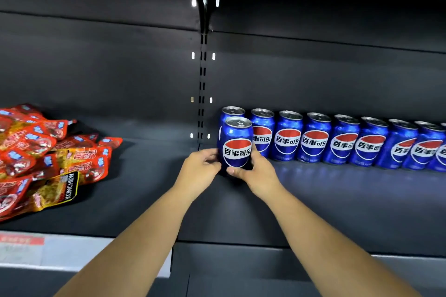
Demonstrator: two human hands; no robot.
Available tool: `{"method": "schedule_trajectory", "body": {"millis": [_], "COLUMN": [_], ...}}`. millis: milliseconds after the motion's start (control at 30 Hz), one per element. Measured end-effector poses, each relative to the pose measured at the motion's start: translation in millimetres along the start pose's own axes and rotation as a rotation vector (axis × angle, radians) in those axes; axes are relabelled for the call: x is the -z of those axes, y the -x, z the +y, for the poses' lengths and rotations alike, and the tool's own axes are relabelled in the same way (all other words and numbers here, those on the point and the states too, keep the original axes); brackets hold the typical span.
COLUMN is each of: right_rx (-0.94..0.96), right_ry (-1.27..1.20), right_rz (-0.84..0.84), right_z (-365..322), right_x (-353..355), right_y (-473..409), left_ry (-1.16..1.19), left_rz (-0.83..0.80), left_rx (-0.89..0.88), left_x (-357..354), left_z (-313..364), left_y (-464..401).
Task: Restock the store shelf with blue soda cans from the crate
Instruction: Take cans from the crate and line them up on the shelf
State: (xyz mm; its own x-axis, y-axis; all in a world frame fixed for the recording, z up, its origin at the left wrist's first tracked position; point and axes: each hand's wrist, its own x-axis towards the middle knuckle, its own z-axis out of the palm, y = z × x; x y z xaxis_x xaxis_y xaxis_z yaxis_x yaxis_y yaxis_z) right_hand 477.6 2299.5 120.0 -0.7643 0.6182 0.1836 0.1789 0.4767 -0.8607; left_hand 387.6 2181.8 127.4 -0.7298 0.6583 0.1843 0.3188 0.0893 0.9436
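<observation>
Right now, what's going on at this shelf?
A person is restocking soda. Both hands, left hand and right hand, hold one blue can upright at the left end of a row of cans standing along the back of the dark shelf. The can sits in front of the row's first can. Red snack packets lie piled in the next bay.

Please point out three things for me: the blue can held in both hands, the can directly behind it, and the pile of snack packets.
held blue soda can [237,149], head view, on its front logo.
rear can [232,111], head view, on its silver top.
snack packets [48,152], head view, middle of the pile.
</observation>
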Motion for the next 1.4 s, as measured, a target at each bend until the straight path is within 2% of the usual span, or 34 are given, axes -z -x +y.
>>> {"method": "schedule_trajectory", "body": {"millis": [200, 467, 733, 833, 933, 1133, 1400], "right_rx": [0.002, 0.014, -0.041, -0.080, -0.102, 0.011, 0.073], "right_ry": [0.262, 0.315, 0.124, 0.015, -0.041, -0.031, -0.051], "right_rz": [-0.026, -0.025, -0.003, 0.104, 0.172, 0.096, -0.056], "right_z": [-3, -2, -3, -5, -16, -51, -52], "right_x": [-3, -6, -4, 1, 14, 49, 111], "right_y": [2, 1, 4, 9, 27, 91, 198], "left_ry": [-0.104, -0.086, -0.129, -0.272, -0.309, -0.247, -0.275], "left_rz": [-0.015, 0.034, 0.040, 0.136, 0.209, 0.191, 0.034], "left_rx": [-0.040, -0.063, -0.028, -0.043, -0.061, -0.183, -0.263], "left_x": [0, 2, 4, 9, 16, 1, -59], "left_z": [-5, -5, -6, -6, 6, 54, 92], "left_y": [0, 0, 3, 11, 25, 82, 178]}}
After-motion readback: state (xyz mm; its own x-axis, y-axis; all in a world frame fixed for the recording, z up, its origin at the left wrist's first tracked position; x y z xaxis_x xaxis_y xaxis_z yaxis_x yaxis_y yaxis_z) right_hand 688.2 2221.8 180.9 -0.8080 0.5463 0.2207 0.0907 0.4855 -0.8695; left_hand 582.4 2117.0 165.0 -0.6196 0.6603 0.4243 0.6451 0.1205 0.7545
